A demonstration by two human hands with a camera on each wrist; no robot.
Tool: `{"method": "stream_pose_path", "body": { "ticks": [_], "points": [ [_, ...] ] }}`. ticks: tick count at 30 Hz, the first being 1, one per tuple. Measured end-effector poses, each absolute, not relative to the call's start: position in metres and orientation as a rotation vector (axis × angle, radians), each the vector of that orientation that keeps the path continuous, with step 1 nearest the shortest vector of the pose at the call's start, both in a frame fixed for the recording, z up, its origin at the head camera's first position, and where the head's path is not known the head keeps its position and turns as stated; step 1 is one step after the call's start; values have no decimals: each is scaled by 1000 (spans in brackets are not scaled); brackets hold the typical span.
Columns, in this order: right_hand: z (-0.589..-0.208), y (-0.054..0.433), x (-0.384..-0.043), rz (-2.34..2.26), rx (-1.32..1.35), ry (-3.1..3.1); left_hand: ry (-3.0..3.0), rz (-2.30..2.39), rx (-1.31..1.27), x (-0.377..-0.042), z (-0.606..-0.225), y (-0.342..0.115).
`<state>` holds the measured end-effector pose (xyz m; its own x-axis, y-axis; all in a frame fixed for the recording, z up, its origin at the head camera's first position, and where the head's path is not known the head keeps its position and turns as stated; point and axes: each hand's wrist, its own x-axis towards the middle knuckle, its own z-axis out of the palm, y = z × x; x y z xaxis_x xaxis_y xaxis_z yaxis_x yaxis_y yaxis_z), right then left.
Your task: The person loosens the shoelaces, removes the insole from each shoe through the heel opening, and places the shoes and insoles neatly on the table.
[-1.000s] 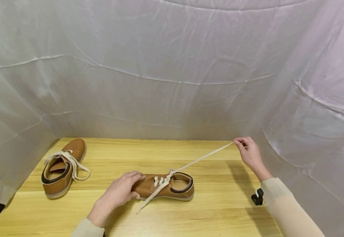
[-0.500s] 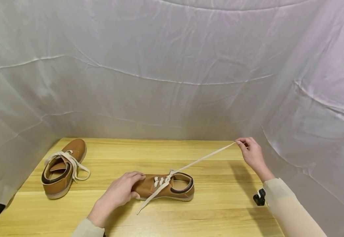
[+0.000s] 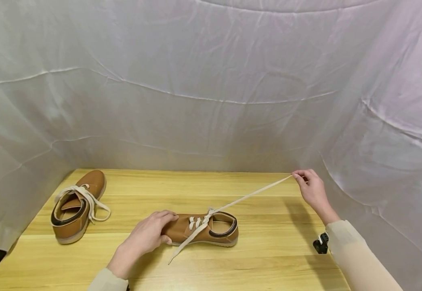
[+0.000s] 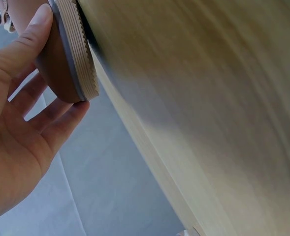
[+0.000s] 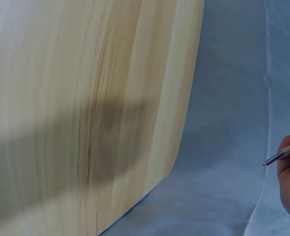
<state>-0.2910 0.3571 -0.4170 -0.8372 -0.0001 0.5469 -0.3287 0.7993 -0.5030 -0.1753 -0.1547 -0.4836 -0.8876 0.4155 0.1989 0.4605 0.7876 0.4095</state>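
A brown leather shoe (image 3: 180, 228) lies on the table with its toe to the left and its opening to the right. My left hand (image 3: 147, 233) grips the toe, thumb on the near side and fingers round the far side; the left wrist view shows the fingers against the toe and sole (image 4: 80, 54). From the laced part, a cream shoelace (image 3: 250, 197) runs taut up to the right. My right hand (image 3: 311, 190) pinches it near its end, and a metal tip (image 5: 273, 160) sticks out past the fingers. The lace's other end (image 3: 186, 245) hangs over the near side onto the table.
A second brown shoe (image 3: 95, 182) with a loose cream lace stands at the table's left. Grey cloth (image 3: 211, 121) hangs behind and at both sides of the wooden table (image 3: 269, 258). A small black device (image 3: 321, 243) is at the right cuff.
My right hand has moved slightly to the right, drawing the lace a little farther out. The left hand and both shoes stay in place.
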Motion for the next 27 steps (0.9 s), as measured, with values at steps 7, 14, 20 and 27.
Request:
{"method": "stream_pose_path", "body": {
  "ticks": [7, 14, 20, 27],
  "points": [
    [-416, 360, -290, 810, 234, -2449, -2891, -691, -700, -176, -484, -155],
    [-415, 364, -290, 808, 230, -2450, -2901, -690, -684, -175, -483, -155],
    [-415, 367, -290, 801, 216, -2468, -2888, -685, -707, -175, -482, -155],
    [-415, 371, -289, 786, 199, -2478, -2887, -686, -710, -176, -485, -155]
  ]
}}
